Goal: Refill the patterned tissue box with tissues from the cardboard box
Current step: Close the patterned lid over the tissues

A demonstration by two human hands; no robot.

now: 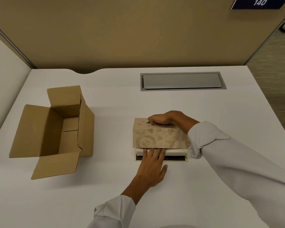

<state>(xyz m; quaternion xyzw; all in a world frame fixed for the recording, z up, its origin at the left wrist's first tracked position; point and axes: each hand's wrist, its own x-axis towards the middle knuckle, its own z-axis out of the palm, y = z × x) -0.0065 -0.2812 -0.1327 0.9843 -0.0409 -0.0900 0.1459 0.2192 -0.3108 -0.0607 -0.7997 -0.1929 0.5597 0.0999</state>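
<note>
Patterned tissue box (pixel 160 137) near the middle of the white surface (pixel 115 102), cover raised off its base (pixel 161 159), white tissues (pixel 174 151) stacked in between. Right hand (pixel 164 118) on top, fingers curled at the opening. Left hand (pixel 152 168) flat, fingers spread narrowly against the tissues (gripping nothing). Cardboard box (pixel 56 129) well apart to the left, flaps open.

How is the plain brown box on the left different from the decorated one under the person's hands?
The cardboard box is plain brown; the patterned tissue box bears pale leafy scrolls. The cardboard box is larger, with flaps spread open and an interior that looks empty; the patterned tissue box is raised over its base with white tissues showing beneath. Nobody touches the cardboard box; the right hand and left hand handle the other. Both rest on the white table.
</note>
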